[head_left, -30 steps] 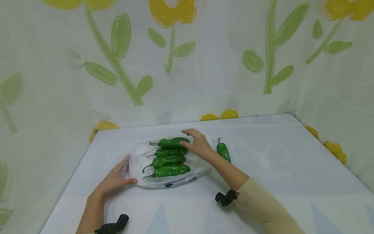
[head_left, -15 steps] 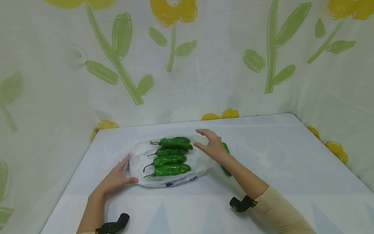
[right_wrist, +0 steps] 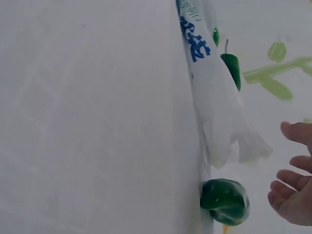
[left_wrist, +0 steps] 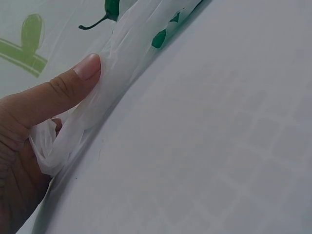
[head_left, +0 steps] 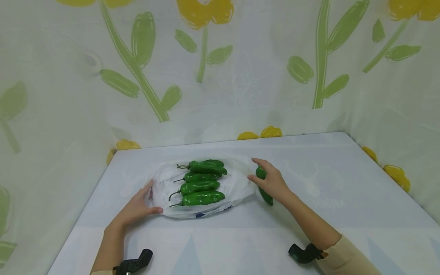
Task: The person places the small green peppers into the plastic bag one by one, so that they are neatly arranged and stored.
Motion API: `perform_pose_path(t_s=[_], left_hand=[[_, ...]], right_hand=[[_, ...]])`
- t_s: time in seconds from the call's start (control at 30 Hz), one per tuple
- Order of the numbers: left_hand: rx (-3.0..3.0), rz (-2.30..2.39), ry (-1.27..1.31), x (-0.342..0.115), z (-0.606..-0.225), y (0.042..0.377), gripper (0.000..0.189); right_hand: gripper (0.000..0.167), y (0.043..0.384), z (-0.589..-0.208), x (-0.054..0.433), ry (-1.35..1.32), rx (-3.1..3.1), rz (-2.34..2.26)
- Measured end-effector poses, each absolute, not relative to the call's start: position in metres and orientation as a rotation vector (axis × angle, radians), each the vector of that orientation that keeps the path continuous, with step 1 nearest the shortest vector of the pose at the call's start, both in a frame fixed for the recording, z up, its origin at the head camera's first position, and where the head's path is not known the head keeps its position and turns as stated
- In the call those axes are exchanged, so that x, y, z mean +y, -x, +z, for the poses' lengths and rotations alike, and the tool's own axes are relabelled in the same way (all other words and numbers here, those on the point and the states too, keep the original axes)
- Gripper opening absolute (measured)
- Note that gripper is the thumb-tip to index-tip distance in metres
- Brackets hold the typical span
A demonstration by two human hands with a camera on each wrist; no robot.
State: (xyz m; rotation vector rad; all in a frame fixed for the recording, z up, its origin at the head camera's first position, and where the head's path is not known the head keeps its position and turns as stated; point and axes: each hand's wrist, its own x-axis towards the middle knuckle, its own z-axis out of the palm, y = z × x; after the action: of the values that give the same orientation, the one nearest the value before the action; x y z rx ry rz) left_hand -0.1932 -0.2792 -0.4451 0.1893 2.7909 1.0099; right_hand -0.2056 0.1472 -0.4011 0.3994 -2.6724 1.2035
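Note:
Several long green peppers [head_left: 203,186] lie in a row on a crumpled white plastic bag [head_left: 237,187], their stems toward the left. My left hand [head_left: 134,210] holds the bag's left end. In the left wrist view its thumb [left_wrist: 66,92] lies against the bag's edge, and plastic film partly hides the fingers. My right hand [head_left: 273,183] is just right of the bag with thumb and fingers apart, holding nothing. It overlaps one loose green pepper [head_left: 266,196] in the head view. In the right wrist view that loose pepper [right_wrist: 225,202] sits beyond the bag's end.
All this rests on a pale table [head_left: 326,191] with faint printed shapes. Behind and at both sides hangs a white curtain [head_left: 254,95] with yellow flowers and green leaves. A black wrist camera [head_left: 134,263] is on the left wrist, another [head_left: 304,254] on the right.
My right hand has moved right from above the peppers on the bag to the loose pepper. The top pepper there has shifted slightly right. The left hand stays at the bag's end.

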Motion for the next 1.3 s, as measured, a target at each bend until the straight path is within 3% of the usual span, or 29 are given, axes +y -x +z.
perform_pose_path(t_s=[0.77,1.3], left_hand=[[2.790,1.029,-0.208,-0.279,-0.444,0.193,0.115],[2.783,1.007,-0.165,-0.279,-0.444,0.193,0.117]], right_hand=[[0.069,0.208,-0.434,0.170,-0.325,-2.838,1.096],[0.064,0.213,-0.433,0.172,0.022,-2.894,1.105]])
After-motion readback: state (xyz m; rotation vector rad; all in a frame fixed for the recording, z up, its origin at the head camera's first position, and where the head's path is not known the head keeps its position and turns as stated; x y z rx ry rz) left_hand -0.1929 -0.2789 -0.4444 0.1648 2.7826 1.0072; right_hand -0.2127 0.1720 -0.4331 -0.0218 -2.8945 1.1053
